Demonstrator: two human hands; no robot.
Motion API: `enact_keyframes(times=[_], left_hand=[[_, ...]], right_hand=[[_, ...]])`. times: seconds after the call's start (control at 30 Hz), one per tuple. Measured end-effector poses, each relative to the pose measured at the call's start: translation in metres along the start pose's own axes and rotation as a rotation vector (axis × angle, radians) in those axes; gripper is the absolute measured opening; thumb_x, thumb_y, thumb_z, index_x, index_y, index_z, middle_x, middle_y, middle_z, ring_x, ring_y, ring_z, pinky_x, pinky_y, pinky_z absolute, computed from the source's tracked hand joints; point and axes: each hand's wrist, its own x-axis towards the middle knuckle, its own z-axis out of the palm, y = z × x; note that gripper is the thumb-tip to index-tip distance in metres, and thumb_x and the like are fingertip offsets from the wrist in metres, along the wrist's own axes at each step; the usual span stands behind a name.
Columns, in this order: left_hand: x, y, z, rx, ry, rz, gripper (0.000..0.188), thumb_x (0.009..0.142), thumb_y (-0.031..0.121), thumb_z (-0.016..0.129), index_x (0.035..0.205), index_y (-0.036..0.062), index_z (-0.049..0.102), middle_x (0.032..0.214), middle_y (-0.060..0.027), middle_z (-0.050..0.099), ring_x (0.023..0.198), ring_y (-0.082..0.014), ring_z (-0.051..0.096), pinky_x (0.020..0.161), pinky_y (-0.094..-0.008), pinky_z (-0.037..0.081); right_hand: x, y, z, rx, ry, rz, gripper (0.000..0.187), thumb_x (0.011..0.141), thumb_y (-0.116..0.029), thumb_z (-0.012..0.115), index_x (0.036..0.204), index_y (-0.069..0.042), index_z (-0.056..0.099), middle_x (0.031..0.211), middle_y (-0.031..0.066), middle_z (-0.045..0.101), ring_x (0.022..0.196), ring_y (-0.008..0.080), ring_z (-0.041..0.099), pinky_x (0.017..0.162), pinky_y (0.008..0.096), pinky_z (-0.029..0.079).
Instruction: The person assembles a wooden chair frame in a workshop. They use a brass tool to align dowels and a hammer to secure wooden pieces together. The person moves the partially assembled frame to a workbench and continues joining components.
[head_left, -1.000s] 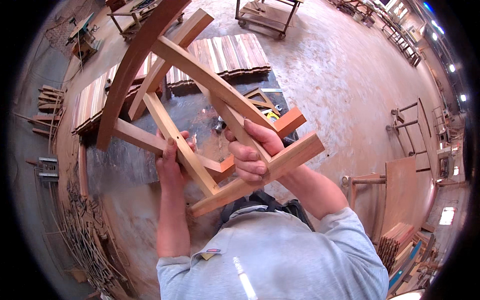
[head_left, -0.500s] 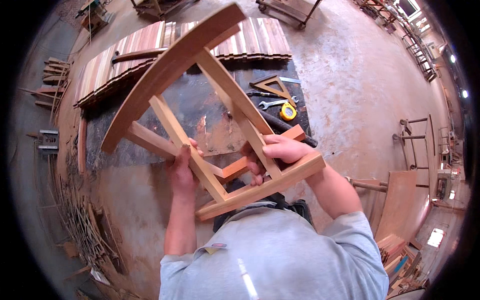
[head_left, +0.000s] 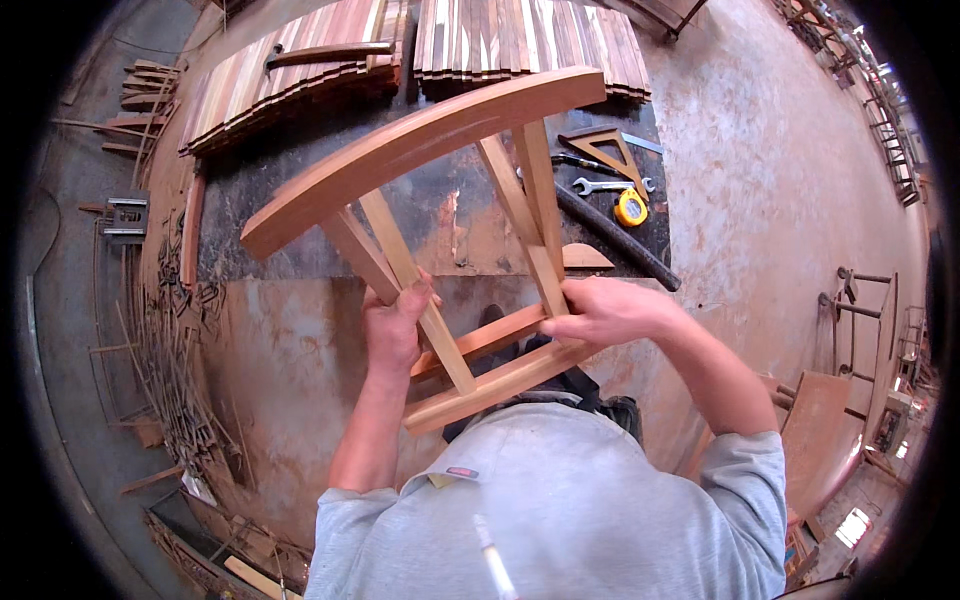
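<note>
Here the wooden frame (head_left: 455,215) sits in both hands' grip.

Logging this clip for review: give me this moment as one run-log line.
left hand: grips slat of wooden chair-back frame | right hand: grips opposite slat | frame: held up above workbench | nearby: wrench, tape measure
</note>
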Motion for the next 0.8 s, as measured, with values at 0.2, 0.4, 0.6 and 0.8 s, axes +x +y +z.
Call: enact_keyframes(times=[0.2,0.4,0.6,0.8], left_hand=[[-0.008,-0.003,0.0,0.008,0.102,-0.039,0.039,0.08,0.029,0.077,0.102,0.0034,0.057,0.089,-0.0056,0.063,0.071,-0.0153,0.062,0.062,-0.0292,0.052],[-0.011,-0.004,0.014,0.066,0.194,-0.024,0.042,0.079,0.031,0.078,0.102,0.0046,0.056,0.088,-0.0049,0.062,0.071,-0.0148,0.061,0.064,-0.0287,0.05],[-0.021,0.026,0.048,0.305,0.25,-0.025,0.052,0.076,0.04,0.08,0.105,0.0037,0.057,0.089,-0.0035,0.061,0.078,-0.0134,0.059,0.071,-0.028,0.049],[-0.026,0.041,0.06,0.459,0.103,0.086,0.07,0.08,0.044,0.075,0.126,-0.0015,0.05,0.095,-0.0034,0.063,0.086,-0.0096,0.056,0.076,-0.0255,0.049]], right_hand=[[0.013,-0.002,0.037,-0.139,0.441,-0.04,0.056,0.085,-0.046,0.061,0.098,0.008,0.057,0.093,0.0279,0.063,0.091,0.0404,0.062,0.079,0.0452,0.05],[0.011,-0.044,0.059,0.09,0.56,-0.421,0.056,0.083,-0.03,0.071,0.116,0.009,0.049,0.105,0.0255,0.059,0.101,0.0374,0.058,0.086,0.0417,0.047],[0.043,-0.066,0.094,0.623,0.325,-0.437,0.05,0.085,-0.025,0.067,0.115,0.01,0.046,0.102,0.0284,0.061,0.099,0.0345,0.063,0.084,0.0404,0.049],[0.041,-0.065,0.101,0.601,0.403,-0.27,0.043,0.083,-0.024,0.067,0.103,0.009,0.049,0.09,0.0264,0.063,0.086,0.033,0.065,0.074,0.0402,0.051]])
